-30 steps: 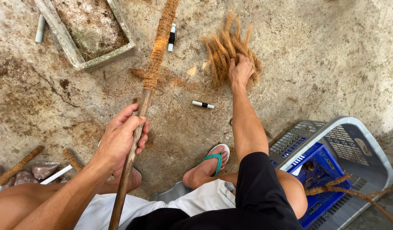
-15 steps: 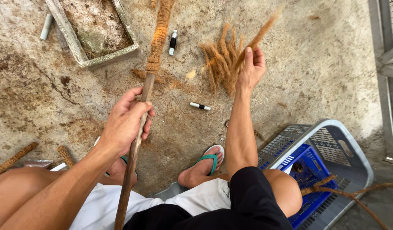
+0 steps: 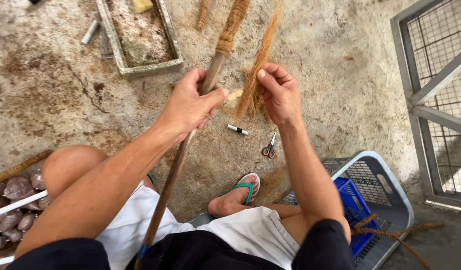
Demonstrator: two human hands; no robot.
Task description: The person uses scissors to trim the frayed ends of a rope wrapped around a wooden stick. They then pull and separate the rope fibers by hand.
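Note:
My left hand (image 3: pixel 190 105) grips a long brown wooden stick (image 3: pixel 173 170) that runs from my lap up to a fibre-wrapped upper end (image 3: pixel 233 25). My right hand (image 3: pixel 280 92) pinches a bunch of tan coir fibres (image 3: pixel 258 70), lifted off the floor and held just right of the stick. Both hands are close together above the stained concrete floor. I sit with bare knees apart, one foot in a green-strapped sandal (image 3: pixel 243 192).
A small black-and-white tube (image 3: pixel 237 130) and small scissors (image 3: pixel 269 148) lie on the floor under my hands. A shallow rectangular tray (image 3: pixel 140 37) sits at the top left. A grey basket (image 3: pixel 385 200) holding a blue crate stands at my right, beside a wire cage (image 3: pixel 435 90).
My right hand picked the fibre bunch up from the floor and brought it toward the stick. My left hand and the stick came closer to me.

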